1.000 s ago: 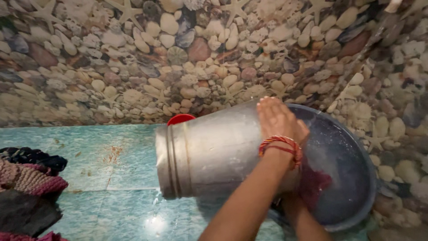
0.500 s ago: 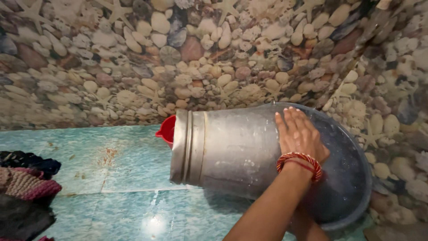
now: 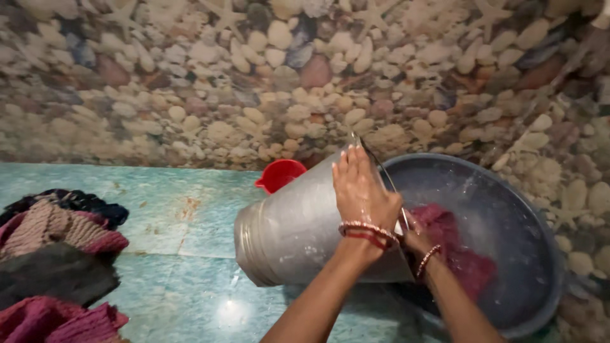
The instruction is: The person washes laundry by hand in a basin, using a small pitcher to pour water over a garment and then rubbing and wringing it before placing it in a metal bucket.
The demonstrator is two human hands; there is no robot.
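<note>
Two hands tip a metal bucket [image 3: 298, 225] into a basin [image 3: 508, 209]: left hand [image 3: 361, 190] flat on it, right hand [image 3: 413, 238] gripping its rim.

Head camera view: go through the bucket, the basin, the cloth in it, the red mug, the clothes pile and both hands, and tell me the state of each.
Metal bucket: tipped on its side, mouth over the basin.
Basin: upright, wet inside.
Red cloth: lying inside the basin, soaked.
Red mug: behind the bucket, partly hidden.
Clothes pile: heaped on the floor, left.
Left hand: flat on the bucket's side.
Right hand: at the bucket's rim, grip unclear.
</note>
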